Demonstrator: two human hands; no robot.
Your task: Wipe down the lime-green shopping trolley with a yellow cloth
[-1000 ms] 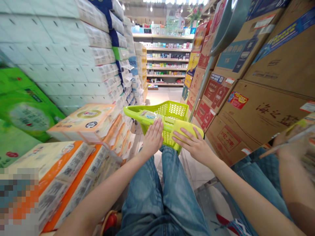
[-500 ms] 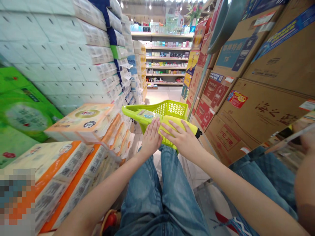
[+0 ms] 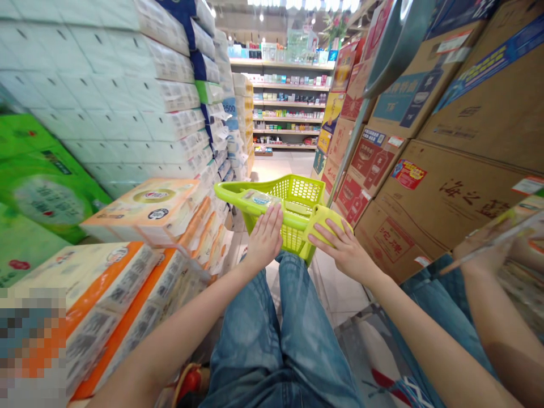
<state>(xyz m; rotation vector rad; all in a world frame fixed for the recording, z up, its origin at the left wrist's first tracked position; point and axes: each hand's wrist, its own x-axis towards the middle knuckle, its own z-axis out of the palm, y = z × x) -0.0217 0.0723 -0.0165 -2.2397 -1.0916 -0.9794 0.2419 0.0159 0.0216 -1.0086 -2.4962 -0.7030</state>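
A lime-green shopping basket (image 3: 297, 190) with square holes in its walls stands above my knees, its long handle side reaching left. My left hand (image 3: 267, 235) lies on the near rim with its fingers stretched, touching a small clear packet with a blue label (image 3: 260, 198). At the basket's right corner, my right hand (image 3: 342, 246) has its fingers wrapped over a folded yellow item (image 3: 319, 218). Its underside and the right thumb are hidden.
White tissue packs (image 3: 106, 85) rise in a tall stack on the left, with orange-trimmed packs (image 3: 97, 277) lower down. Cardboard boxes (image 3: 467, 170) line the right, beside a metal pole (image 3: 348, 153). Product shelves (image 3: 289, 105) stand at the aisle's far end.
My right hand has moved right with the yellow item, which now looks shorter and bunched, exposing more of the basket's near rim. My left hand has stayed nearly in place.
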